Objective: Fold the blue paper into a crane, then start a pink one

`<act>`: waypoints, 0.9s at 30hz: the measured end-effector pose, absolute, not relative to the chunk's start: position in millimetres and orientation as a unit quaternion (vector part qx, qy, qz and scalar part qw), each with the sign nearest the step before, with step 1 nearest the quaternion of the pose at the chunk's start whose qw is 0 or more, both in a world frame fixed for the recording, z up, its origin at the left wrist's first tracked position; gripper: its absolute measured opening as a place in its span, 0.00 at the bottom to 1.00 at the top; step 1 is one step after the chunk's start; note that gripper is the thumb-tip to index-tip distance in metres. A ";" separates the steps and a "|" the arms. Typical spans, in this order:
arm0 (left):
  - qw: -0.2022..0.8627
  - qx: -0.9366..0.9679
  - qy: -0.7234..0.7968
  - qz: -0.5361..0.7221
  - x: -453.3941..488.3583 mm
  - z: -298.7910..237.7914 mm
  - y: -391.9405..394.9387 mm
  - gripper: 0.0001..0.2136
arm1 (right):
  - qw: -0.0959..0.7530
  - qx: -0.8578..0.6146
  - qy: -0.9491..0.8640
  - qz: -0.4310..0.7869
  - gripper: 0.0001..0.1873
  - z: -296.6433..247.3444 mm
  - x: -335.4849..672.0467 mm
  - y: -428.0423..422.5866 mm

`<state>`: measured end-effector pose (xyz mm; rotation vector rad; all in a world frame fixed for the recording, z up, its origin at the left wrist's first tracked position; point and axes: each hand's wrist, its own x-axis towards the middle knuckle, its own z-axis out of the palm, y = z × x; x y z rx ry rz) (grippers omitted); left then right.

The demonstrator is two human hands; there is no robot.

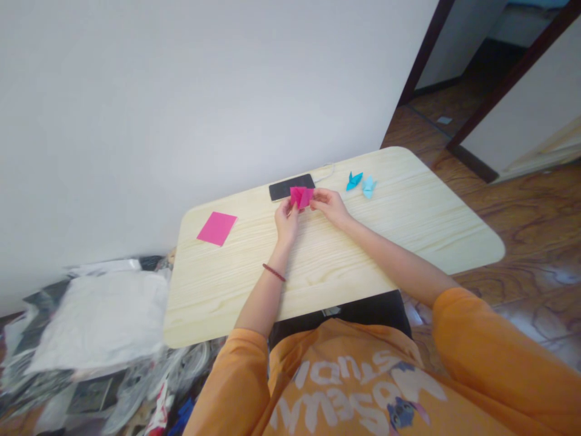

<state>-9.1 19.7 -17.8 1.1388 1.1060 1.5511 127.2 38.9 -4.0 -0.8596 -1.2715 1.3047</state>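
Between my two hands, just above the table, is a partly folded piece of pink origami paper. My left hand grips its lower left side, thumb on the near face. The fingers of my right hand pinch its right edge. Flaps and creases show on the folded paper, but its exact shape is too small to make out. A flat pink paper square lies at the table's left. To the right of my hands sit a dark blue folded paper figure and a light blue one.
A black phone with a white cable lies behind my hands, near the wall. The light wooden table has rounded corners. Plastic-wrapped items and a white package are heaped on the left. A doorway opens at right.
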 end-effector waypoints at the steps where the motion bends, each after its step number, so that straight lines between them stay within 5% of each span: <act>1: 0.438 0.465 0.450 0.624 -9.6 -18.9 20.3 0.15 | 0.532 -0.361 -0.537 0.546 0.11 -3.4 127.4 38.3; 9: 0.402 0.512 0.471 0.595 -11.2 -18.2 20.8 0.11 | 0.527 -0.379 -0.567 0.507 0.13 -0.7 129.3 37.5; 18: 0.390 0.523 0.444 0.614 -12.2 2.2 10.7 0.19 | 0.499 -0.404 -0.602 0.474 0.13 -0.7 131.0 37.8; 27: 0.427 0.510 0.447 0.599 -14.5 5.1 11.9 0.12 | 0.499 -0.410 -0.608 0.461 0.15 -2.0 132.3 37.4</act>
